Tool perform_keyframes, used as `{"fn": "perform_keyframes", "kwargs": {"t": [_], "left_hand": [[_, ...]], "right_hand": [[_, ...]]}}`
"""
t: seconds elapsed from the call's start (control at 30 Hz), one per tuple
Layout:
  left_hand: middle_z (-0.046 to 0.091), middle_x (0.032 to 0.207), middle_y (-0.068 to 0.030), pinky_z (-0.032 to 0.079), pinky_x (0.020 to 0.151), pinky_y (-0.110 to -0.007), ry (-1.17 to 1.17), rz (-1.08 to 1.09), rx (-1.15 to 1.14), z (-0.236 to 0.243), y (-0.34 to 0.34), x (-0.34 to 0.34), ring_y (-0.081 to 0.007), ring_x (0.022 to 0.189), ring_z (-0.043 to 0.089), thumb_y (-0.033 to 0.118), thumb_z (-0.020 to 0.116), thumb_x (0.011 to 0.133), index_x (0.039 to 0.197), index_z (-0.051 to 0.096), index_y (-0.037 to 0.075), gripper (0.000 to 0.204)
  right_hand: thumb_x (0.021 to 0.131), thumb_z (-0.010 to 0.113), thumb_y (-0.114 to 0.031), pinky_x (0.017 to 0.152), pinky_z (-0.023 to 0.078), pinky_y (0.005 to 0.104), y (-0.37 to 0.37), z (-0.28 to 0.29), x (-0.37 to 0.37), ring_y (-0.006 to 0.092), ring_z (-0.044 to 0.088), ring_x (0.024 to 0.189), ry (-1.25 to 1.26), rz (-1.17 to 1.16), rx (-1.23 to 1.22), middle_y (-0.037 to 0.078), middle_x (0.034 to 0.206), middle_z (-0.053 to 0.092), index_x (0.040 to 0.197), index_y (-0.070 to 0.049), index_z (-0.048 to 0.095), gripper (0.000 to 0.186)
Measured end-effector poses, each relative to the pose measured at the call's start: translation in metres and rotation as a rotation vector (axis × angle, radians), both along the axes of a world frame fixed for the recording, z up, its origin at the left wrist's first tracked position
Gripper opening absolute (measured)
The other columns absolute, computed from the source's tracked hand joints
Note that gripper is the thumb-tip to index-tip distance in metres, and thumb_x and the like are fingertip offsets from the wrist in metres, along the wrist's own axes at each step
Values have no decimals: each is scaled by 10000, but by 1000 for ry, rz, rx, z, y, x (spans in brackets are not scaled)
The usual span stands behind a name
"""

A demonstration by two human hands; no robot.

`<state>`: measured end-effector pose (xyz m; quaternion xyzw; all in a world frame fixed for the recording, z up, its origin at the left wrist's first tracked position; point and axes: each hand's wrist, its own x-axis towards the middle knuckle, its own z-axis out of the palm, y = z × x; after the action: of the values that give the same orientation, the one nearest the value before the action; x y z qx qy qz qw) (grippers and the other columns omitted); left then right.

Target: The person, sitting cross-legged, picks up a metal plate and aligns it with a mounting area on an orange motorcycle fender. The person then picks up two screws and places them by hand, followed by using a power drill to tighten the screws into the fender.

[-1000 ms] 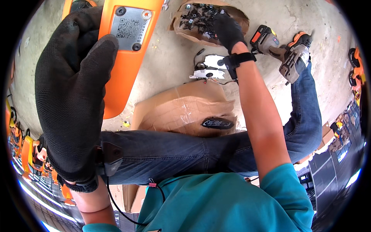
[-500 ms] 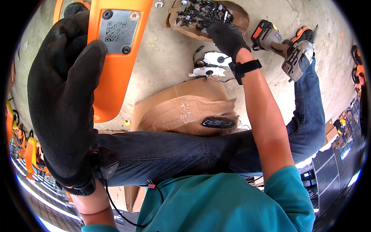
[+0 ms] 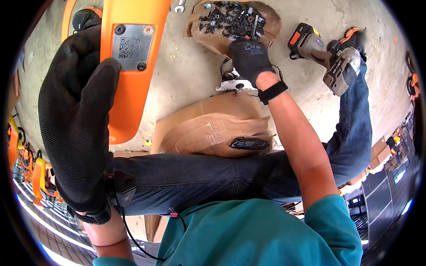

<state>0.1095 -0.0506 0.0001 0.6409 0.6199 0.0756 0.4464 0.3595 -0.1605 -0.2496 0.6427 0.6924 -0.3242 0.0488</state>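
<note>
My left hand (image 3: 77,111), in a black glove, grips an upright orange panel (image 3: 126,106) bearing a metal plate (image 3: 131,46) with a printed code and black bolts. My right hand (image 3: 248,57), also gloved, hangs between a cardboard tray of small black and silver fasteners (image 3: 235,17) and white parts with cables (image 3: 230,86), partly covering the latter. Its fingers are curled, and what they hold, if anything, is hidden. To its right lies a cordless power tool (image 3: 337,73) with a battery, beside my boot.
Flattened brown cardboard (image 3: 195,128) lies before my legs (image 3: 191,177). A small wrench (image 3: 179,5) is on the concrete floor (image 3: 173,88) near the top. Orange and yellow machines (image 3: 40,177) line the left rim; cardboard boxes (image 3: 379,153) are at the right.
My right hand has come out of the fastener tray, down and slightly left, over the white parts. The orange panel and my left hand have shifted left and somewhat down in view.
</note>
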Motion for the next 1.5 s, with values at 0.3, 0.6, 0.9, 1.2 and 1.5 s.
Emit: {"fn": "perform_keyframes", "kwargs": {"t": [0.3, 0.6, 0.9, 1.2, 1.5], "left_hand": [[674, 1132, -155, 500, 903, -309, 8, 26, 16, 0, -1, 5, -185, 999, 652, 196, 605, 959, 1311, 569, -14, 411], [700, 1055, -150, 495, 891, -305, 76, 32, -67, 6, 3, 2, -188, 946, 658, 207, 604, 951, 1305, 566, -17, 421], [693, 1088, -160, 487, 911, -319, 41, 58, -70, 4, 1, -1, -194, 967, 652, 182, 591, 965, 1329, 544, -15, 417], [696, 1097, -173, 493, 901, -322, 82, 51, -55, 5, -1, 0, -201, 948, 658, 228, 607, 965, 1346, 545, -4, 451], [699, 1083, -175, 505, 889, -329, 103, 35, -74, 4, 2, -2, -206, 939, 667, 250, 626, 957, 1344, 557, 6, 463]], "right_hand": [[863, 548, -145, 794, 526, 456, 6, 4, 0, 349, 669, 892, -1, -45, -66, 139, 933, 699, 959, -97, 711, 196], [881, 554, -247, 812, 516, 452, 28, -1, 7, 362, 663, 928, 88, -266, -186, 167, 984, 703, 1006, -94, 708, 250], [882, 548, -261, 830, 513, 458, 26, 4, 0, 377, 659, 943, 74, -276, -176, 168, 1032, 698, 1036, -104, 705, 271], [916, 530, -277, 895, 503, 437, 36, 1, 2, 357, 646, 1026, 121, -237, -212, 164, 1102, 690, 1137, -122, 698, 317], [972, 506, -315, 923, 501, 428, 46, 9, -15, 348, 625, 1091, 122, -146, -330, 149, 1200, 662, 1214, -137, 662, 338]]}}
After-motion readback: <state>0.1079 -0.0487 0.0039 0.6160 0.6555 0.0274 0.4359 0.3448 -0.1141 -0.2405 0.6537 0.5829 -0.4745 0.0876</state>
